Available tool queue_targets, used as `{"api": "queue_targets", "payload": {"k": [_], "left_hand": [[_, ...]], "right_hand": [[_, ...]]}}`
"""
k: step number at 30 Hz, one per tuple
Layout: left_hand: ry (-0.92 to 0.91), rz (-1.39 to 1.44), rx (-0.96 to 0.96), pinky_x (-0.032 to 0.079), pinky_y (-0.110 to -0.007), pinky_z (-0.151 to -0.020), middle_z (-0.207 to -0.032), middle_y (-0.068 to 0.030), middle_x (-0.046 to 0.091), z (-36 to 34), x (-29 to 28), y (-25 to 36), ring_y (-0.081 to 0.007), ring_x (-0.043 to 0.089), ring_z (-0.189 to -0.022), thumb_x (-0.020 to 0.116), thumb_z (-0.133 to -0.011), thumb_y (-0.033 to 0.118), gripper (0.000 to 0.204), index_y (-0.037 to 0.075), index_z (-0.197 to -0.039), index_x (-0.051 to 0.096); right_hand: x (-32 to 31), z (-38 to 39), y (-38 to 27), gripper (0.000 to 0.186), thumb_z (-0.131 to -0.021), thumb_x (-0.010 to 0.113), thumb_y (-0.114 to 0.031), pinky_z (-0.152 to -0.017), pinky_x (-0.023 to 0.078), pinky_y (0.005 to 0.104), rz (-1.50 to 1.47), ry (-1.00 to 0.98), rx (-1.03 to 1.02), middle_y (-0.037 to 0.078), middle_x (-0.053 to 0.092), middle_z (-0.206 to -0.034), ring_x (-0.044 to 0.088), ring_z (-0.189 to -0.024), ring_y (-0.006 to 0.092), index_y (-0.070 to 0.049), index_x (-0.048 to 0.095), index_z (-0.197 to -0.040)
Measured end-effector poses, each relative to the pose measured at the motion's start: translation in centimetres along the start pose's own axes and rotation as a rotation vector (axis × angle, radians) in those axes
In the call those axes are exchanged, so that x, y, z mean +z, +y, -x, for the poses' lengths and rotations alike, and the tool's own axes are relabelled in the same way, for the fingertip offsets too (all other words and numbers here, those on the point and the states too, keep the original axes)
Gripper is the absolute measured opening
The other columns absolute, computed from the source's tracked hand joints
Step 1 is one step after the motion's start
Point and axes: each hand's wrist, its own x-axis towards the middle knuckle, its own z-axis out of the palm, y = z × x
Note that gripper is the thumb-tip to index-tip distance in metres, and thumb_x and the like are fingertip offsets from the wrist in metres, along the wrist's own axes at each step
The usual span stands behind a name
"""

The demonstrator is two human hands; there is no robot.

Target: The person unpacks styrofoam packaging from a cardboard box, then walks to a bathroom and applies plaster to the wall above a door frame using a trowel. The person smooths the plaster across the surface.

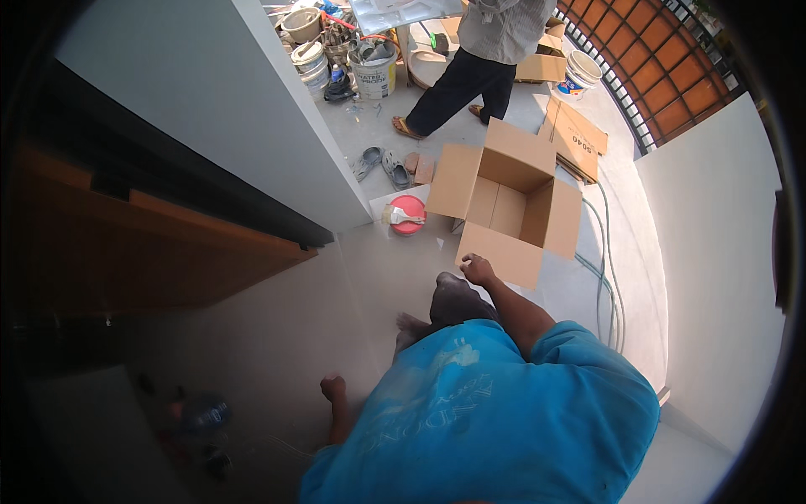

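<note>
My right hand (478, 270) is in front of the near flap of an open cardboard box (501, 252), its fingers loosely bent and apart, with nothing seen in them. Whether it touches the flap I cannot tell. The box stands on the floor with its flaps folded out and its bottom bare. Low at my left side, my left hand (333, 387) is curled into a loose fist over the shaded floor. No object shows in it. Left of the box, a paint brush (405, 216) lies across a red round lid (409, 202).
A person in dark trousers (457, 88) stands beyond the box. Buckets (374, 74) and tools crowd the back left. Grey clogs (395, 170) lie near bricks (420, 166). A flattened carton (578, 134) and a green hose (606, 265) are on the right, beside a white wall (714, 252).
</note>
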Motion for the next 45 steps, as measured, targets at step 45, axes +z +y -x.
{"api": "queue_targets", "payload": {"k": [45], "left_hand": [[0.119,0.350,-0.138,0.046,-0.029,-0.056,-0.083,-0.0121,0.070,7.8,-10.4,12.0,-0.0157,0.061,-0.059,0.065,-0.078,-0.001,0.033,-0.002,-0.111,0.068]], "right_hand": [[1.6,-11.4,4.7,0.034,-0.082,0.064,-0.031,-0.091,0.051,0.0405,-0.072,-0.222,0.260,0.018,0.069,-0.108,0.065,-0.104,0.0332,-0.008,0.067,-0.107]]}}
